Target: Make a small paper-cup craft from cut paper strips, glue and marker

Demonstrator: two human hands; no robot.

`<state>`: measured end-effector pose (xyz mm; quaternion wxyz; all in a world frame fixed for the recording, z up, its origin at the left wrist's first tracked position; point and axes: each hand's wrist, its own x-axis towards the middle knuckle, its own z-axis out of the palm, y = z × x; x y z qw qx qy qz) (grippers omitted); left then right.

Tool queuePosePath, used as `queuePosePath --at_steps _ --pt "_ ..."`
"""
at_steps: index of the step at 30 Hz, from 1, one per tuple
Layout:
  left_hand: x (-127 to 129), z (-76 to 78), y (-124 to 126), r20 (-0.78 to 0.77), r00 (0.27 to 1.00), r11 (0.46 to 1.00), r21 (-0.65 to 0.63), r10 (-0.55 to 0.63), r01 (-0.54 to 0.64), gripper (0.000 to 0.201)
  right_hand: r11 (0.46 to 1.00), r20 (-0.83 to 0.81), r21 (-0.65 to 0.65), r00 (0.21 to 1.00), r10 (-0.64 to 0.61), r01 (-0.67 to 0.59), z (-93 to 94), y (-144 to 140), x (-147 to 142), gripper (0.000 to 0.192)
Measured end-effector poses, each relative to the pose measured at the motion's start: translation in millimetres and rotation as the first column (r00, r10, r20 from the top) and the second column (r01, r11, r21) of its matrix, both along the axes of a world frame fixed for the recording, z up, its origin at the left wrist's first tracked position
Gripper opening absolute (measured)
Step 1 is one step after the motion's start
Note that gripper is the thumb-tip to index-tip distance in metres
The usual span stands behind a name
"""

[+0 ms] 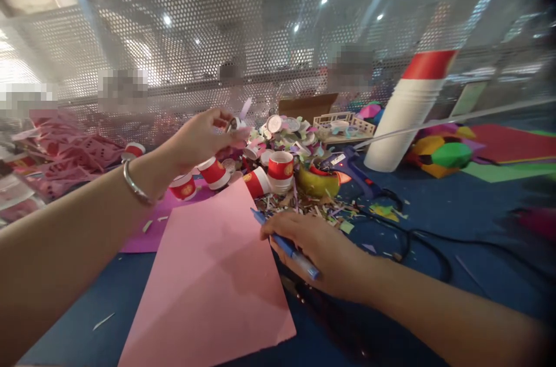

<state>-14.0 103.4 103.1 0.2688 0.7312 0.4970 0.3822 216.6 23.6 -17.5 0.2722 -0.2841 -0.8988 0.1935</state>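
A blue pen lies in my right hand, whose fingers are closed round it over the right edge of a pink sheet of paper. My left hand reaches past the sheet's far end, pinching a small round whitish piece; its exact kind is unclear. Just below that hand, a red and white paper cup lies tilted among similar cups. Another cut-down paper cup stands upright near the pen. Loose round discs and paper scraps form a heap beyond.
A purple sheet lies partly under the pink one. On the right stand a tall leaning stack of paper cups, a glue gun with a black cable, and a colourful paper ball. Pink cut-outs are piled left.
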Motion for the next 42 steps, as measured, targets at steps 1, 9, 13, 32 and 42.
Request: queuePosePath --at_steps 1,9,13,32,42 --pt "4.3 3.6 2.6 0.07 0.997 0.999 -0.042 -0.025 0.028 0.037 1.0 -0.003 -0.009 1.0 0.002 -0.002 -0.4 0.3 0.4 0.037" --pt "14.3 -26.3 -35.9 0.447 0.894 0.976 -0.206 0.023 0.077 0.03 0.97 -0.313 -0.064 0.919 -0.241 0.232 8.0 -0.1 -0.3 0.019" --pt "30.7 -45.4 -82.2 0.588 0.806 0.968 -0.232 0.066 0.09 0.027 0.959 -0.404 -0.158 0.871 -0.281 0.236 10.9 -5.1 -7.2 0.029" --pt "16.3 15.1 82.0 -0.145 0.957 0.912 0.365 0.253 -0.186 0.047 0.995 -0.29 -0.038 0.954 0.075 -0.09 7.1 -13.1 -10.7 0.012" --pt "34.4 -4.4 146.8 -0.669 0.734 0.977 0.208 0.114 0.038 0.047 0.989 -0.237 -0.1 0.968 0.08 -0.107 4.3 -6.1 -4.1 0.019"
